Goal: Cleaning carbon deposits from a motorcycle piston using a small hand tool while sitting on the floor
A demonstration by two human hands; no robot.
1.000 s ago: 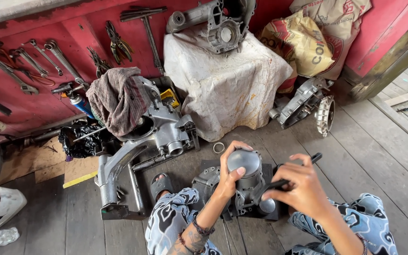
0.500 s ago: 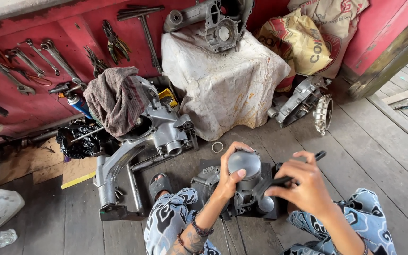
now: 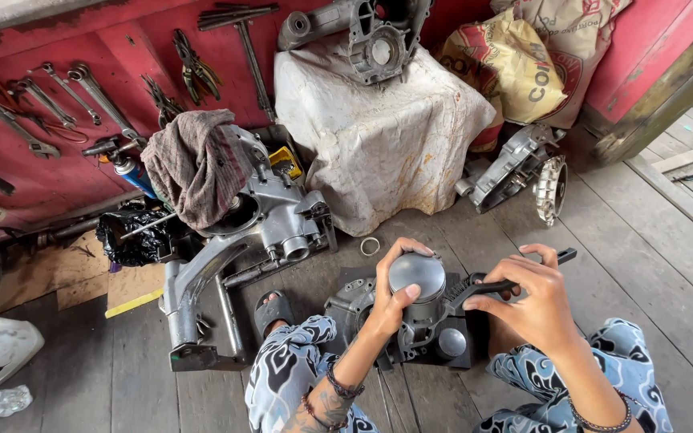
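Looking down from the head view, the left hand (image 3: 391, 301) wraps closed around a round grey metal piston (image 3: 416, 277) above the dark engine casing (image 3: 435, 341); the right hand (image 3: 535, 301) grips a black-handled brush (image 3: 491, 287) against it. A loose hold could drop the piston onto the wooden floorboards (image 3: 667, 265).

Round grey piston (image 3: 416, 277) — upright, atop dark engine casing (image 3: 435, 337)

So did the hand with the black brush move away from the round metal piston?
No. The right hand keeps the black brush against the piston, just as before, in front of the cloth-covered block; only the camera shifted slightly.
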